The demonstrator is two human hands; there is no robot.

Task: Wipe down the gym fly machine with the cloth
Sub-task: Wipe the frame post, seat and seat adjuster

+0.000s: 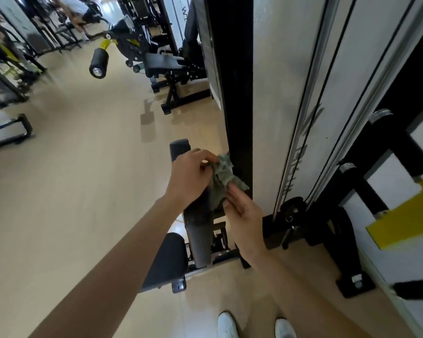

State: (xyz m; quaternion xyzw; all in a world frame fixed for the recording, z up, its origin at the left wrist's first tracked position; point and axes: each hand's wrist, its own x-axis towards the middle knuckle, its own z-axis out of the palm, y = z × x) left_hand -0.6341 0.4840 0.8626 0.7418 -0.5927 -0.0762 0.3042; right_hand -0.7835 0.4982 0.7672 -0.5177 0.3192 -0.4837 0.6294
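Observation:
A crumpled grey-green cloth [224, 180] hangs between both hands, close to the black upright post [237, 93] of the fly machine. My left hand [189, 178] pinches the cloth's upper left part. My right hand [244, 215] holds its lower right edge with fingers and thumb. Below the hands stand the machine's dark back pad [197, 230] and its black seat [167, 261]. To the right of the post are a white shroud panel [279, 106], steel guide rods and cables.
A black and yellow bench machine [156, 62] stands on the beige floor ahead. More racks line the left edge [7, 69], and a person sits far back. A yellow-marked part [401, 215] and black handles lie at the right. My white shoes [254, 325] are at the bottom.

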